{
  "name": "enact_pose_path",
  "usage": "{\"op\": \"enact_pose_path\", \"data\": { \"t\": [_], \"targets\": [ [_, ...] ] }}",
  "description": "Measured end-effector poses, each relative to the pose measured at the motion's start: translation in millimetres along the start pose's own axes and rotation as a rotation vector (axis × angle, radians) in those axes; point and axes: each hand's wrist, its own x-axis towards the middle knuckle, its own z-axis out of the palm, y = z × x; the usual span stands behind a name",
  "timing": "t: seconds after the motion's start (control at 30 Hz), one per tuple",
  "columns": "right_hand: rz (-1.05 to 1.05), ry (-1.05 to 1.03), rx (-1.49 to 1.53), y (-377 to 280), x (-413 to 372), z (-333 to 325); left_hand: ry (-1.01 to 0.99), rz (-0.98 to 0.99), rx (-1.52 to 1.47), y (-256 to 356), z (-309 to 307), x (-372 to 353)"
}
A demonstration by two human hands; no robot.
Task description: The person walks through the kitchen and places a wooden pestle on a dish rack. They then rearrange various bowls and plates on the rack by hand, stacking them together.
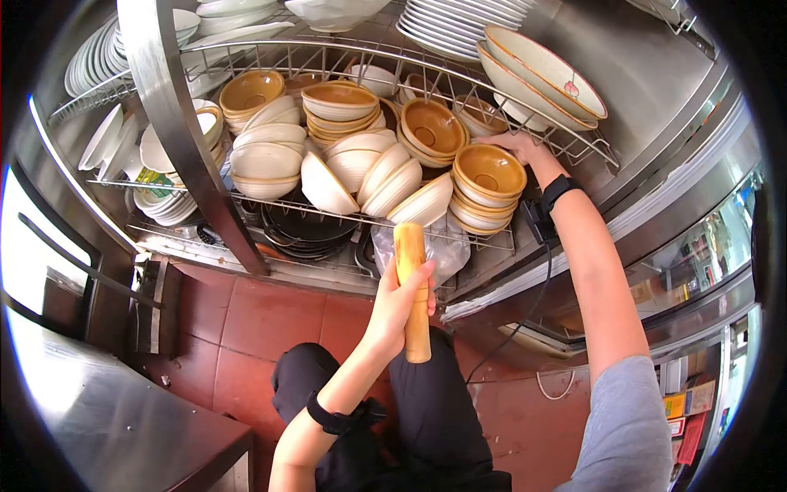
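My left hand (403, 299) is wrapped round a light wooden cylinder (416, 328), held upright in front of the lower rack. My right hand (516, 146) reaches onto the middle shelf at the right, behind a stack of brown-lined bowls (489, 176); its fingers are partly hidden by the stack, and whether they grip anything is unclear. To the left of that stack, cream bowls (381, 172) lie tilted against each other. More brown-lined bowls (430, 129) stand behind them.
Stacked plates (463, 25) and two large oval dishes (541, 78) sit on the upper wire rack (393, 53). Black pans (303, 230) and a plastic bag (447, 250) are below the bowls. A metal post (193, 148) crosses the left side; a steel counter (123, 410) stands lower left.
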Motion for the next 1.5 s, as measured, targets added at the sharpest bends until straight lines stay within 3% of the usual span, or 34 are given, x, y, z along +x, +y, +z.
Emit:
{"op": "enact_pose_path", "data": {
  "t": [0.23, 0.43, 0.83, 1.17, 1.5],
  "targets": [
    [0.116, -0.115, -0.096, -2, 21, -2, 0.017, -0.004, 0.026, -7, -5, -1],
    [0.084, -0.07, -0.061, 9, 55, -16, 0.048, -0.02, 0.041, -8, -4, -3],
    [-0.083, -0.076, 0.196, 16, 29, -2, 0.052, -0.012, 0.064, -13, -10, -11],
    [0.022, 0.102, -0.107, -3, 17, 6, 0.062, 0.007, 0.083, -14, -15, -11],
    [-0.017, 0.127, -0.152, -3, 32, 4, 0.045, -0.005, 0.116, -11, -8, -10]
  ]
}}
